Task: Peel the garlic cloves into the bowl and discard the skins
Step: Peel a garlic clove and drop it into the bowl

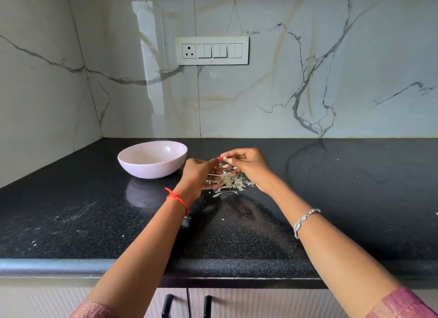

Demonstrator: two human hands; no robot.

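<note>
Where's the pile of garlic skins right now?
In the head view, the pile of garlic skins lies on the black counter, right of the pink bowl, under and between the left hand and right hand.

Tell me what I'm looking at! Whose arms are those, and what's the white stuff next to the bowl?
There is no machine here. The camera sits on a person's head and looks down, so you see that person's own two arms. The left hand and the right hand together pinch a small garlic clove to peel it. The white stuff is a pile of papery garlic skins lying on the black counter. The pale bowl on the left is for peeled cloves.
</note>
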